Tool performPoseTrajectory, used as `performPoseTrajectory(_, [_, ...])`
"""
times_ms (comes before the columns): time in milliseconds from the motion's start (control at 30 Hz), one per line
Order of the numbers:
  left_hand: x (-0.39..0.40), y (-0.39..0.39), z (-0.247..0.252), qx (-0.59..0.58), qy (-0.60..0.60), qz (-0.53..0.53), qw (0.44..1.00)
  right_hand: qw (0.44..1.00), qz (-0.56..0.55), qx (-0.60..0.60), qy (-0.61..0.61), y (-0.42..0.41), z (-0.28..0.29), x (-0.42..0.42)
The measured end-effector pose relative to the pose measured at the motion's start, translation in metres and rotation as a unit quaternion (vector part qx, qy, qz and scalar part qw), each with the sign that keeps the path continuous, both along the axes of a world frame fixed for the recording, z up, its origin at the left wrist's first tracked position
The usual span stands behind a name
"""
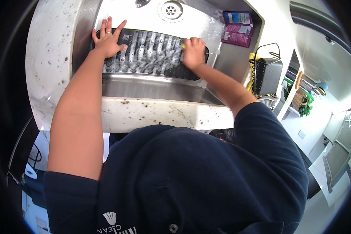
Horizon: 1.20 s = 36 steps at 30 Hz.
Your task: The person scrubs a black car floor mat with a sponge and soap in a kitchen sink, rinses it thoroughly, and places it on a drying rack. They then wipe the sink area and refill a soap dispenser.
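A black ribbed panel (152,54), rounded at the corners and streaked with white suds, lies in the stainless steel sink (128,84). My left hand (108,41) is spread with its fingers apart on the panel's left end and holds nothing. At the right end my right hand (194,52) is curled over a small yellow thing (183,46), probably a sponge. Most of that yellow piece is hidden under my fingers, and the hand is slightly blurred. Suds cover the ribs between my hands, while the lower right corner shows darker with less foam.
The sink drain (171,10) lies beyond the panel. A purple packet (237,35) leans at the sink's right wall. A black metal caddy (267,76) and a yellow cloth (251,63) stand on the right counter. Speckled stone countertop (163,114) borders the sink's near side.
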<state>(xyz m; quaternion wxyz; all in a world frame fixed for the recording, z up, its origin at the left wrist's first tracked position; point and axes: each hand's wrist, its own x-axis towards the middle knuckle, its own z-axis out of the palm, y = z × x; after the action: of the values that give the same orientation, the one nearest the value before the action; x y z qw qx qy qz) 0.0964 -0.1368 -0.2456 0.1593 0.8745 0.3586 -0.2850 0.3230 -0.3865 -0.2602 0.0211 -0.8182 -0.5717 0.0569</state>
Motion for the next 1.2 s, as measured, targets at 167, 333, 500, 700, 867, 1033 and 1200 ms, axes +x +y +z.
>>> performPoseTrajectory(167, [0.005,0.0,0.004,0.005,0.001,0.009,1.0,0.991,0.045,0.09,0.092,0.092,-0.002,-0.097])
performPoseTrajectory(333, [-0.001,0.001,-0.004,0.003,-0.007,0.016,1.0,0.994,0.013,0.053,0.093,0.009,-0.007,-0.009])
performPoseTrajectory(500, [0.006,0.0,-0.001,0.002,0.006,0.025,1.0,0.993,-0.107,0.021,-0.052,-0.05,-0.006,0.038])
performPoseTrajectory(700, [0.049,-0.029,0.028,0.059,0.013,-0.146,0.987,0.979,-0.18,0.088,-0.044,0.023,-0.028,0.054])
performPoseTrajectory(867, [0.075,-0.064,0.028,-0.026,0.0,-0.118,0.993,0.977,-0.156,0.145,0.001,0.035,-0.014,0.056])
performPoseTrajectory(1033, [0.077,-0.062,0.025,-0.047,-0.014,-0.109,0.993,0.99,-0.08,0.081,0.088,-0.041,0.008,0.047])
performPoseTrajectory(1200, [0.08,-0.061,0.021,-0.051,-0.04,-0.103,0.993,0.981,-0.096,0.168,-0.006,0.026,-0.012,0.087])
